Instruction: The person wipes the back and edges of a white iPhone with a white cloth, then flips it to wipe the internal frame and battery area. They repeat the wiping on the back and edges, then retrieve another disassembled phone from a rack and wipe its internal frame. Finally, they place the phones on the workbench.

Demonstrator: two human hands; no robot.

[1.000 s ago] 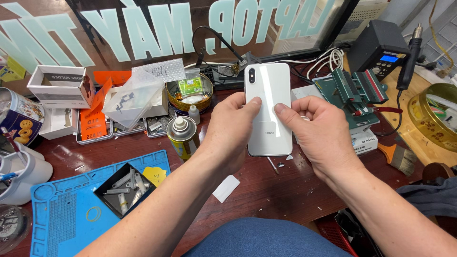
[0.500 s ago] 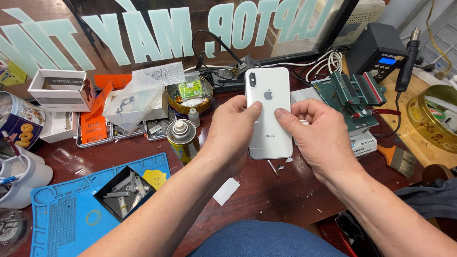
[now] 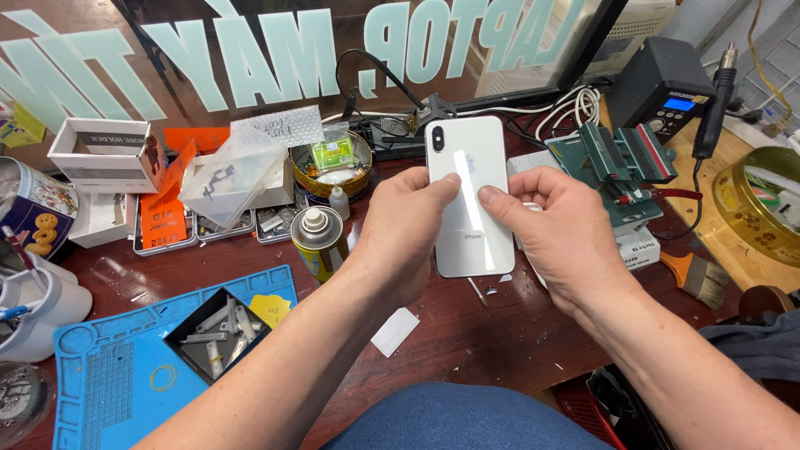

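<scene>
— What do you see, starting from the left side?

— I take the phone [image 3: 469,200] as my landmark. Far to the left of it I see a blue mat [image 3: 108,375] with a black tray [image 3: 218,333] of small metal parts on it. Nearer to the phone, just at its left, a spray can [image 3: 318,242] stands upright on the wooden desk [image 3: 467,333].

— And the hands?

— My left hand [image 3: 408,233] grips the left edge of the phone, thumb on its white back. My right hand [image 3: 554,233] grips the right edge, thumb also on the back. Both hands are closed on the phone and hold it upright above the desk, camera at the top.

— And to the right?

— Behind and right of the phone a green clamp [image 3: 621,162] stands, and lower right a brush [image 3: 696,275] lies.
</scene>
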